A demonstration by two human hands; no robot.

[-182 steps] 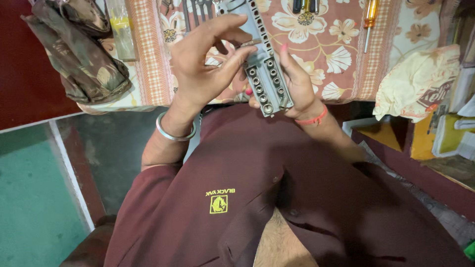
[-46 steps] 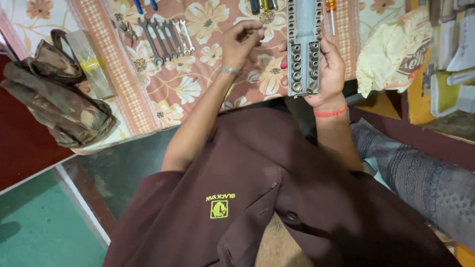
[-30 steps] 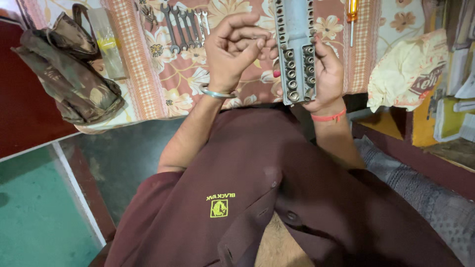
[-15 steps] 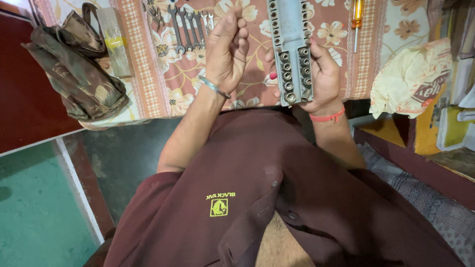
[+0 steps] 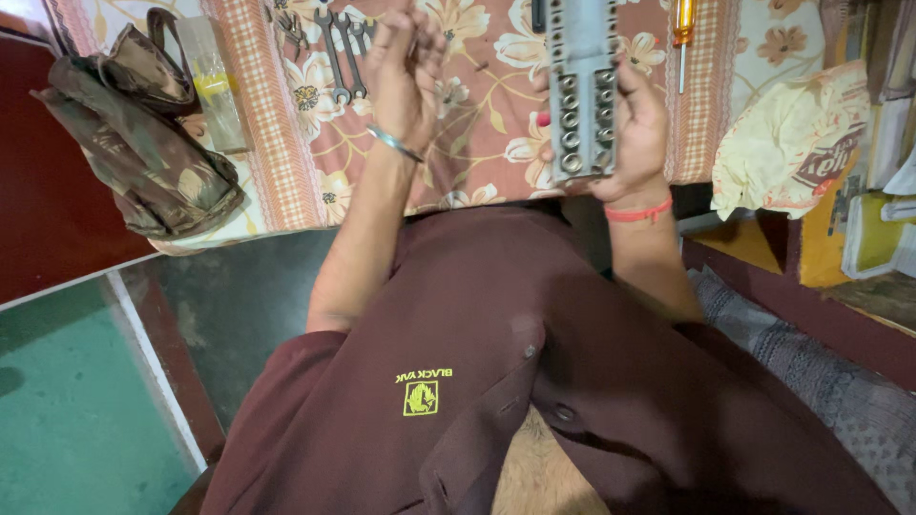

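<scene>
Two hands: right hand [image 5: 637,133] grips socket rack [image 5: 582,91]; left hand [image 5: 405,72] raised.

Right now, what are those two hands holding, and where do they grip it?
The right hand holds a grey socket rack by its lower end. The left hand is raised with curled fingers; whether it holds anything cannot be told.

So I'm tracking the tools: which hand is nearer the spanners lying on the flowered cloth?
Left. The left hand is raised just beside the spanners, nearly over them. The right hand is well off to the other side, holding the grey socket rack.
</scene>
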